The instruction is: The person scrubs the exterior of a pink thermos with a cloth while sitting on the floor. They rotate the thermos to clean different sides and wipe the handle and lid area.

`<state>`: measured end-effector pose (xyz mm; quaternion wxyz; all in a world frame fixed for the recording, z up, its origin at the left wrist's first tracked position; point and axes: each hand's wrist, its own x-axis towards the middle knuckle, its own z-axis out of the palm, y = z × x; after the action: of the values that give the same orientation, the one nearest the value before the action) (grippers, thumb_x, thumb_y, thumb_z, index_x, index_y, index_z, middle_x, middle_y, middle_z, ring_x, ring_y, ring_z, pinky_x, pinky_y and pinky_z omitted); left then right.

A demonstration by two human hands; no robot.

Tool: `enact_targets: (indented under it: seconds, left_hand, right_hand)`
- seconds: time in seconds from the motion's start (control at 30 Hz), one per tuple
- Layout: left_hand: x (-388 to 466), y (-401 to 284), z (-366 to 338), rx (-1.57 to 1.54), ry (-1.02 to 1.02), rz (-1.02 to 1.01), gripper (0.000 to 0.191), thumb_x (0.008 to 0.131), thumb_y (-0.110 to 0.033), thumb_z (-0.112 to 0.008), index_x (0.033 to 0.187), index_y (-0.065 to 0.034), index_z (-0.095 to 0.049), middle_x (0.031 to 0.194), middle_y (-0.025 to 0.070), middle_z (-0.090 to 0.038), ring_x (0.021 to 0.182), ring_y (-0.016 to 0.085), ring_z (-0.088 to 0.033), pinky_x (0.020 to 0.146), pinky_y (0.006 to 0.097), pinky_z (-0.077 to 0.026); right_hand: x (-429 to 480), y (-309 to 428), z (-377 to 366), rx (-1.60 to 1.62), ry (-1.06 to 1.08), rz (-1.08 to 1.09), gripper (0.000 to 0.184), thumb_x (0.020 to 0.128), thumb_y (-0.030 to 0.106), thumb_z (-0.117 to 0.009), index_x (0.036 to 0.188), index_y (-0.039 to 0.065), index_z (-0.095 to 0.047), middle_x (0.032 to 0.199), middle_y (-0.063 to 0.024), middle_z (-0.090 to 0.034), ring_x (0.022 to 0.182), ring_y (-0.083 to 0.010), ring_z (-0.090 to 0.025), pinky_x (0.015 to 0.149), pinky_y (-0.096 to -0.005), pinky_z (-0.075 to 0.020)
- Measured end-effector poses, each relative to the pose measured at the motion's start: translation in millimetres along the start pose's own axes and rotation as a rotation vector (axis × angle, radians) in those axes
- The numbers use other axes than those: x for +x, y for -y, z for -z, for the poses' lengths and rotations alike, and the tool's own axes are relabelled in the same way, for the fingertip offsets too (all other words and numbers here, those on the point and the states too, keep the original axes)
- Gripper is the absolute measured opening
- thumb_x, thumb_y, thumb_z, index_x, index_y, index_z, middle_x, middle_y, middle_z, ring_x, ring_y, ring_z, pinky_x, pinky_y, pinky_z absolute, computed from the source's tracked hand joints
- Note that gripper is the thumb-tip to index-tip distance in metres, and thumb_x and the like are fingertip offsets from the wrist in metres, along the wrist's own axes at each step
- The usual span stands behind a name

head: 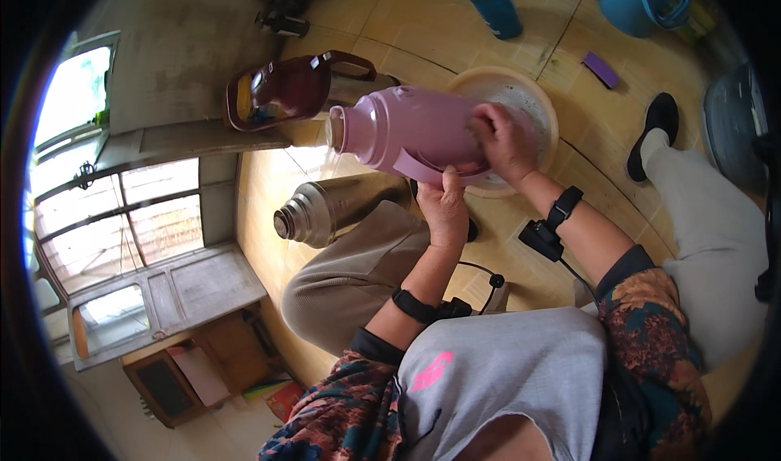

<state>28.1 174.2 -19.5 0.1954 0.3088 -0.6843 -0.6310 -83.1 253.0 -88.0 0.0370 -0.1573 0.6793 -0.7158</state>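
A pink thermos flask [421, 128] lies tilted over the basin, its open neck pointing left. My left hand [444, 208] grips it from below at the handle [418, 167], thumb on top. Against the lower body of the flask rests my right hand [503, 143], fingers curled and blurred; a dark patch shows at the fingertips, and I cannot tell whether it is a scrubbing pad. Beneath sits a cream plastic basin [551, 113] with sudsy water [518, 98]. A worn metal thermos flask [341, 208] stands beside my knee, and a dark red thermos jug [290, 92] stands beyond the pink one.
On the tiled floor are a blue bottle [497, 9], a blue plastic jug [634, 3] and a small purple piece [601, 70]. A grey tub [735, 125] stands at the right. Windows [158, 211] and a wooden cabinet [201, 369] are on the left.
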Motion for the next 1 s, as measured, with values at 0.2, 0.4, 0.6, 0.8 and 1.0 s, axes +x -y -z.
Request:
enact_targets:
  seconds: [0.2,0.4,0.6,0.8,1.0]
  left_hand:
    - [0.4,7.5,1.7,0.204,-0.032,-0.066,0.014,0.087,-0.008,-0.058,0.097,0.0014,-0.060,0.084,0.0098,-0.065,0.075,0.017,-0.058,0.073,0.0306,-0.049]
    - [-10.0,-2.0,-8.2,0.325,-0.051,-0.236,0.018,0.085,-0.007,-0.058,0.102,0.0015,-0.058,0.084,0.0139,-0.065,0.076,0.023,-0.062,0.073,0.0328,-0.050]
    - [-5.9,-14.3,-11.2,0.313,0.027,-0.217,0.020,0.086,-0.008,-0.059,0.103,0.0026,-0.058,0.081,0.0153,-0.067,0.074,0.025,-0.065,0.070,0.0331,-0.051]
    - [-14.2,-8.2,-16.2,0.288,-0.008,-0.200,0.021,0.087,-0.012,-0.062,0.102,0.0025,-0.057,0.077,0.0165,-0.065,0.068,0.025,-0.064,0.066,0.0334,-0.051]
    - [-15.2,-0.4,-20.4,0.352,0.061,-0.182,0.025,0.086,-0.014,-0.064,0.103,0.0010,-0.056,0.074,0.0187,-0.064,0.065,0.032,-0.064,0.064,0.0379,-0.051]
  right_hand:
    - [25.3,46.8,-8.8,-0.063,0.157,0.354,0.013,0.091,0.020,-0.064,0.096,0.008,-0.061,0.099,-0.0112,-0.060,0.097,-0.0324,-0.057,0.088,-0.0408,-0.0446]
    - [25.5,45.7,-10.1,0.020,0.089,0.259,0.015,0.084,0.015,-0.071,0.094,0.009,-0.061,0.111,-0.0106,-0.058,0.107,-0.0321,-0.053,0.093,-0.0407,-0.0430]
    - [30.3,51.4,-12.2,0.092,0.067,0.156,0.029,0.086,0.025,-0.073,0.106,0.009,-0.060,0.122,-0.0129,-0.054,0.114,-0.0314,-0.052,0.098,-0.0392,-0.0420]
    - [29.3,43.9,-13.9,-0.001,0.127,0.287,0.057,0.086,0.031,-0.073,0.130,0.005,-0.048,0.133,-0.0187,-0.050,0.123,-0.0363,-0.048,0.107,-0.0419,-0.0365]
    - [40.8,43.3,-3.2,-0.026,0.180,0.009,0.076,0.099,0.055,-0.045,0.149,0.000,-0.029,0.147,-0.0233,-0.039,0.135,-0.0407,-0.038,0.113,-0.0431,-0.0288]
